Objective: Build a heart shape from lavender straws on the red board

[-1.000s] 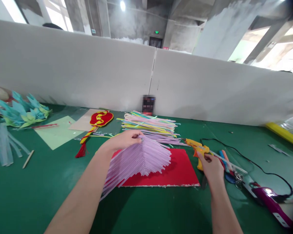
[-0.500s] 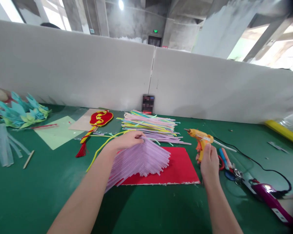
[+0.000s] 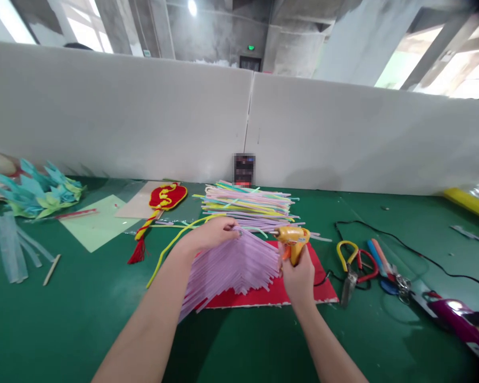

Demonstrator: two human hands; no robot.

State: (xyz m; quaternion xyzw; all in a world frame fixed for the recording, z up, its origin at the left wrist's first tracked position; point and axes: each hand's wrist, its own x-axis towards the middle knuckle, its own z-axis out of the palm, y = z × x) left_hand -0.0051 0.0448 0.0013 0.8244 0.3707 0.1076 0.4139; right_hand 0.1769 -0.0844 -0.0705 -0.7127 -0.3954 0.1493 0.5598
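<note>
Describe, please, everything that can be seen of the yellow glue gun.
The glue gun has a yellow, plastic-looking body, an orange trigger and a darker, metallic-looking nozzle. The right hand grips its handle. Held with its body roughly level, near the right part of the red board, it points left, toward the lilac stems; whether its tip touches anything is unclear.

The glue gun (image 3: 297, 234) has been carried by the right hand (image 3: 298, 274) nearer the left hand's (image 3: 213, 234) pinch. Part of the red board (image 3: 321, 291) has been covered beneath the right grip; right of it, a yellow-and-red-handled tool (image 3: 350, 280) has been uncovered.
</note>
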